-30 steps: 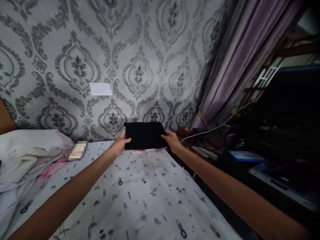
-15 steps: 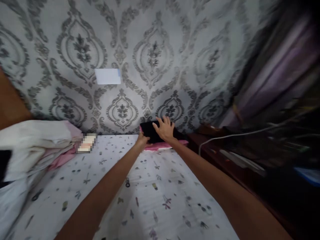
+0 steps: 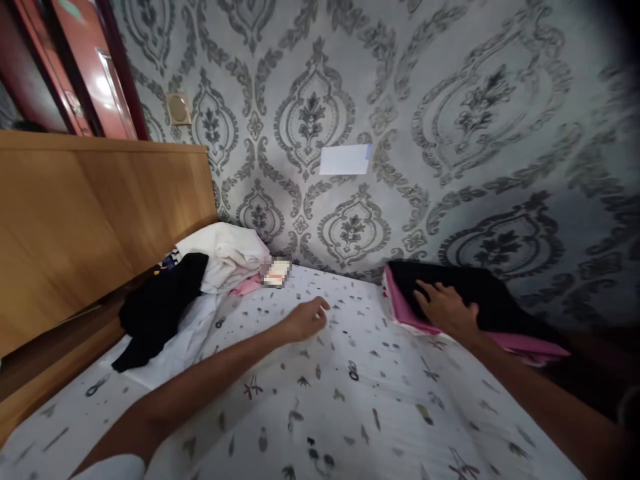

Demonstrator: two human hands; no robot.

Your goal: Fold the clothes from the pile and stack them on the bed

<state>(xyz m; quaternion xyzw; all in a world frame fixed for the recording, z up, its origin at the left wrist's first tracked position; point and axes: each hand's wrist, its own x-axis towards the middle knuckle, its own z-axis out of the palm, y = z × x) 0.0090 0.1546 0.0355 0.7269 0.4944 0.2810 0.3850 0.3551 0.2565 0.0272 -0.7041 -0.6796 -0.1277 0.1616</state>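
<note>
My right hand [image 3: 447, 309] lies with fingers spread on the black folded cloth [image 3: 480, 287]. This cloth tops a small stack with pink folded cloth [image 3: 400, 303] and a white edge beneath, against the wall. My left hand [image 3: 306, 320] hovers over the patterned white bedsheet [image 3: 330, 387], its fingers loosely bent and nothing seen in them. Left of it sits a heap of clothes: a white garment [image 3: 225, 250], a black garment [image 3: 165, 307] and a bit of pink cloth [image 3: 246, 285]. A small blurred-out item [image 3: 277, 273] rests beside the heap.
A wooden bed end board [image 3: 100, 227] bounds the left side. Behind the bed rises the patterned wall [image 3: 315, 80], bearing a white paper [image 3: 344, 160] and a switch plate [image 3: 178, 109]. A dark area lies at the right edge.
My view has swung left, bringing the wooden board and black garment into sight. My left hand has come off the stack and moved left; the right hand still rests on it.
</note>
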